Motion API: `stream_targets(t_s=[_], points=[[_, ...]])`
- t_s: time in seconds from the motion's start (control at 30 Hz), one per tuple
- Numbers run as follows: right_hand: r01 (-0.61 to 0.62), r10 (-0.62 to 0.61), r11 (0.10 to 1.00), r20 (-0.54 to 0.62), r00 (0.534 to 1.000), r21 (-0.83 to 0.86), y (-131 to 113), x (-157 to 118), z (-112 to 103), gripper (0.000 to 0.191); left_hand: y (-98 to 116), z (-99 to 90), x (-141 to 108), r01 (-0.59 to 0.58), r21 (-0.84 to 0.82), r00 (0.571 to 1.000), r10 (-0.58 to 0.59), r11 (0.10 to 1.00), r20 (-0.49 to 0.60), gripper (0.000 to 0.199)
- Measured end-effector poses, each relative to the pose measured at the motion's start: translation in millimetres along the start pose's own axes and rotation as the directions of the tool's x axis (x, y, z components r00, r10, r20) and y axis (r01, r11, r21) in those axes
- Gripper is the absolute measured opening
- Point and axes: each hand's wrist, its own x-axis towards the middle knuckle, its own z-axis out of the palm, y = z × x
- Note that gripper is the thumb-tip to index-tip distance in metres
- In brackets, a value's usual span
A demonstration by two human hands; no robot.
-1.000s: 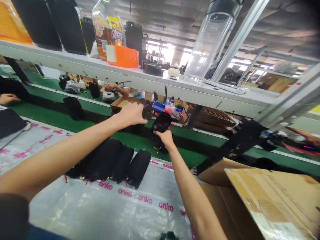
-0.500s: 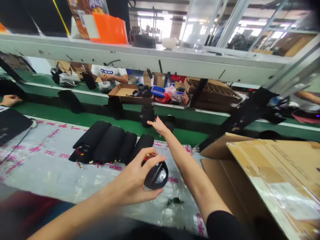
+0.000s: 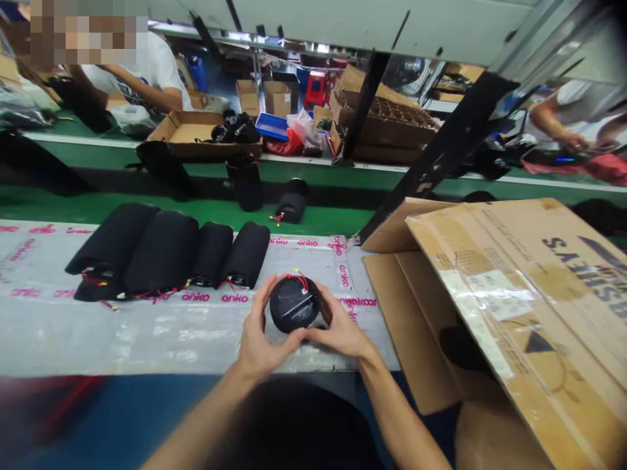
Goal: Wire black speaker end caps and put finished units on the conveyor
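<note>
Between my two hands is a black round speaker-like cylinder (image 3: 294,305), its end face turned up toward me, with red wires and a yellow connector at its top edge. My left hand (image 3: 262,329) wraps its left side and my right hand (image 3: 337,323) its right side, the thumbs nearly meeting at the near edge. Beyond my left hand, several black fabric-covered cylinders (image 3: 164,251) lie side by side on the plastic-covered table (image 3: 186,333), wires at their near ends. Behind, a short black cylinder with wires (image 3: 294,199) and a taller one (image 3: 245,183) stand on the green surface.
To the right, an open cardboard box (image 3: 490,274) stands close to my right arm. A dark slanted post (image 3: 441,143) rises behind it. Across the line are a shallow carton (image 3: 191,127), a blue tray (image 3: 272,127) and two people at work, one left, one right.
My right hand has come back from the green surface to the cylinder, which both hands now hold. The cylinder's end face has turned upward. My view has tilted down.
</note>
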Motion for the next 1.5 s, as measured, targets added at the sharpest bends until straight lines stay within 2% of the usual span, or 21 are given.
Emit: stream_targets(t_s=[0.07,0.13,0.23,0.3,0.4,0.47,0.57,0.63,0.7,0.77,0.8,0.87,0.97,1.03,1.1,1.17,1.2,1.27,1.3,1.4,1.5], points=[[0.017,-0.021,1.000,-0.187,0.982,-0.023,7,-4,20,0.093,-2,0.5,1,-0.045,-0.060,0.997,0.048,0.997,0.064,0.091],[0.032,-0.048,0.997,-0.264,0.963,-0.064,6,-8,30,0.093,-4,2.6,3,-0.106,-0.052,0.991,0.110,0.993,0.082,0.085],[0.071,-0.094,0.992,-0.217,0.972,-0.109,-2,-16,29,0.092,-7,13.0,-1,-0.173,0.014,0.985,0.173,0.985,0.006,0.081],[0.086,-0.098,0.993,-0.158,0.982,-0.086,-7,-22,28,0.092,-8,23.5,-7,-0.162,-0.001,0.984,0.162,0.987,-0.072,0.077],[0.083,-0.085,0.996,-0.202,0.976,-0.017,-6,-27,37,0.079,-5,38.0,-15,-0.124,-0.069,0.981,0.112,0.990,-0.158,0.072],[0.102,-0.109,0.994,-0.330,0.938,-0.038,-4,-28,51,0.067,-2,43.9,-17,-0.114,-0.092,0.981,0.097,0.989,-0.169,0.070],[0.107,-0.161,0.986,-0.532,0.831,-0.131,0,-24,74,0.058,1,46.2,-13,-0.112,-0.101,0.984,0.096,0.989,-0.151,0.067],[0.081,-0.161,0.984,-0.602,0.782,-0.158,0,-20,84,0.059,3,42.8,-8,-0.137,-0.080,0.985,0.127,0.987,-0.119,0.068],[0.063,-0.151,0.985,-0.628,0.763,-0.161,-1,-18,89,0.059,6,33.7,-3,-0.216,-0.009,0.972,0.214,0.976,-0.098,0.068],[0.060,-0.147,0.986,-0.622,0.769,-0.158,-3,-16,88,0.058,13,17.9,2,-0.351,0.148,0.927,0.366,0.925,-0.086,0.061],[0.062,-0.148,0.985,-0.611,0.778,-0.160,-4,-16,87,0.057,18,7.8,5,-0.424,0.254,0.891,0.451,0.869,-0.056,0.054],[0.064,-0.156,0.982,-0.573,0.804,-0.178,-8,-18,81,0.057,28,-13.9,11,-0.558,0.444,0.805,0.587,0.701,0.084,0.037],[0.029,-0.134,0.973,-0.463,0.876,-0.227,-18,-24,69,0.059,45,-39.7,22,-0.699,0.535,0.697,0.617,0.474,0.365,0.019],[0.015,-0.152,0.950,-0.420,0.895,-0.311,-27,-31,59,0.068,56,-47.4,32,-0.750,0.501,0.659,0.545,0.431,0.518,0.007],[0.080,-0.315,0.870,-0.425,0.848,-0.486,-38,-39,47,0.076,63,-48.6,40,-0.747,0.456,0.656,0.425,0.483,0.624,0.008],[0.158,-0.522,0.693,-0.337,0.784,-0.704,-47,-46,36,0.068,67,-47.2,47,-0.709,0.423,0.666,0.338,0.565,0.665,0.014],[0.183,-0.573,0.592,-0.249,0.781,-0.785,-51,-49,32,0.057,67,-46.6,49,-0.693,0.406,0.669,0.322,0.595,0.670,0.015],[0.209,-0.555,0.451,-0.089,0.827,-0.868,-57,-50,25,0.036,67,-46.4,51,-0.689,0.374,0.664,0.334,0.621,0.669,0.015],[0.209,-0.519,0.423,-0.047,0.854,-0.882,-59,-49,22,0.029,67,-46.8,50,-0.694,0.368,0.662,0.347,0.619,0.664,0.015],[0.178,-0.454,0.424,-0.038,0.890,-0.888,-64,-45,22,0.017,69,-47.0,42,-0.706,0.406,0.669,0.358,0.581,0.652,0.015],[0.140,-0.397,0.434,-0.049,0.917,-0.890,-71,-41,28,0.011,78,-43.2,31,-0.707,0.494,0.688,0.328,0.507,0.648,0.021]])
